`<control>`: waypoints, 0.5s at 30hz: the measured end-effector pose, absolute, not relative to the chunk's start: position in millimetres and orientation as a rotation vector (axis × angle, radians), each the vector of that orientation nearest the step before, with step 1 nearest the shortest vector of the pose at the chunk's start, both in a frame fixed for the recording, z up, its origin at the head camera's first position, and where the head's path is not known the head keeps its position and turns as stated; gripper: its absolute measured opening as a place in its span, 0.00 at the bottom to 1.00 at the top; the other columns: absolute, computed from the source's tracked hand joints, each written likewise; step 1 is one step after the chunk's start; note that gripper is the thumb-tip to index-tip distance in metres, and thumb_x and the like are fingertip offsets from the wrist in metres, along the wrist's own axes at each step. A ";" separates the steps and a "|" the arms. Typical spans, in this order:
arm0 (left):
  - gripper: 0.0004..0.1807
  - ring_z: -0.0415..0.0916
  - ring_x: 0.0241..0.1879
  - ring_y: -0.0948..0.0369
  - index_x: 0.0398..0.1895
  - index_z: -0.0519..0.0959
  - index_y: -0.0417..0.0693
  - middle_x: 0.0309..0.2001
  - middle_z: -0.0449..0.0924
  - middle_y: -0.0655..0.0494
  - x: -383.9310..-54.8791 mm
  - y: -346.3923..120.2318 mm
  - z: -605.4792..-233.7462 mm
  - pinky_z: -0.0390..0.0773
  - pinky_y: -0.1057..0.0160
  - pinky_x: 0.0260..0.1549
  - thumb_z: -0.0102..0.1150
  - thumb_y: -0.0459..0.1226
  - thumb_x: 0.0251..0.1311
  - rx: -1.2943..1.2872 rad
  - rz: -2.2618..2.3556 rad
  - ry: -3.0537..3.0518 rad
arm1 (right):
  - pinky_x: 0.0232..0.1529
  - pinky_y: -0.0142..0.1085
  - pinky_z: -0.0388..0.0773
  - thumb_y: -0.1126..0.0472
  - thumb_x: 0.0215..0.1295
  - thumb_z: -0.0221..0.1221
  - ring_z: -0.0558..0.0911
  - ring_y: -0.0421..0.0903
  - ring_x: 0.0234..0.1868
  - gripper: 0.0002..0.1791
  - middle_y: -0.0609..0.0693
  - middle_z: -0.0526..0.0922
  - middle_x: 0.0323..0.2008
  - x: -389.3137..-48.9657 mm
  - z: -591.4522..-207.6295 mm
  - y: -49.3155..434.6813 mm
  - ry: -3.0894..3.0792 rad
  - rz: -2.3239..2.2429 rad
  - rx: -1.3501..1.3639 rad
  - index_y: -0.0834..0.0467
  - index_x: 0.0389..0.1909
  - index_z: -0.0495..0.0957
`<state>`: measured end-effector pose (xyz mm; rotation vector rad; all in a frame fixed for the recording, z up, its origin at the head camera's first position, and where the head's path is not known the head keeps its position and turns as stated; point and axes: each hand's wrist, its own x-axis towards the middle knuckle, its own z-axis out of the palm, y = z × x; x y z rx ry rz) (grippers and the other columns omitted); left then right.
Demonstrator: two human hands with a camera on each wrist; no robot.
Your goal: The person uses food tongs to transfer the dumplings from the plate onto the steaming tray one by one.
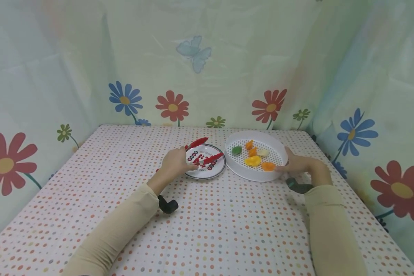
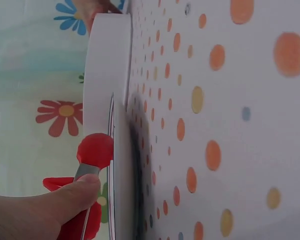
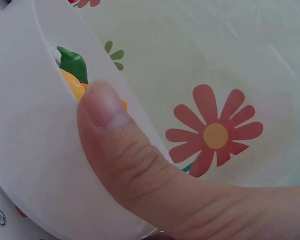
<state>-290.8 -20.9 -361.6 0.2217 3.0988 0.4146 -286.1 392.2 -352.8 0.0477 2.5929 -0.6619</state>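
My left hand [image 1: 174,164] holds a pair of red-tipped tongs [image 1: 197,143], their arms spread apart over a white plate [image 1: 207,177]. In the left wrist view the thumb lies along a metal arm of the tongs, and a red tip [image 2: 96,150] overlaps the plate's rim. Red shapes show at the plate's middle between the tips. My right hand [image 1: 296,163] grips the side of a round white perforated basket [image 1: 248,174], thumb over the rim. Inside lie a green pepper-like piece [image 1: 237,150], a yellow piece [image 1: 252,161], a pale piece [image 1: 263,153] and several orange pieces [image 1: 268,166].
A dotted cloth covers the table [image 1: 207,230]. Flowered curtains [image 1: 193,34] stand behind it and along both sides. Plate and basket sit side by side toward the back edge. Dark camera mounts [image 1: 168,205] are strapped at both wrists.
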 end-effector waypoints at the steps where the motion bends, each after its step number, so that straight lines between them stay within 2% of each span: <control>1: 0.50 0.76 0.51 0.51 0.63 0.67 0.38 0.53 0.78 0.45 -291.4 -21.8 -363.1 0.78 0.55 0.47 0.69 0.61 0.43 0.222 0.400 3.103 | 0.62 0.71 0.40 0.33 0.51 0.63 0.35 0.77 0.68 0.74 0.77 0.27 0.68 -286.1 -352.6 392.1 2.594 -0.658 0.054 0.64 0.68 0.13; 7: 0.49 0.69 0.55 0.49 0.60 0.71 0.39 0.56 0.74 0.45 -293.2 -23.7 -368.4 0.71 0.48 0.55 0.67 0.64 0.42 0.233 0.310 3.135 | 0.61 0.72 0.40 0.33 0.50 0.63 0.36 0.77 0.68 0.74 0.77 0.28 0.68 -285.7 -353.3 393.2 2.604 -0.648 0.058 0.64 0.68 0.13; 15: 0.45 0.66 0.55 0.50 0.54 0.76 0.41 0.55 0.72 0.45 -291.7 -25.1 -370.6 0.68 0.47 0.56 0.66 0.66 0.41 0.236 0.228 3.121 | 0.61 0.72 0.40 0.34 0.50 0.63 0.36 0.77 0.68 0.74 0.78 0.28 0.68 -286.9 -354.2 391.7 2.602 -0.648 0.058 0.65 0.68 0.14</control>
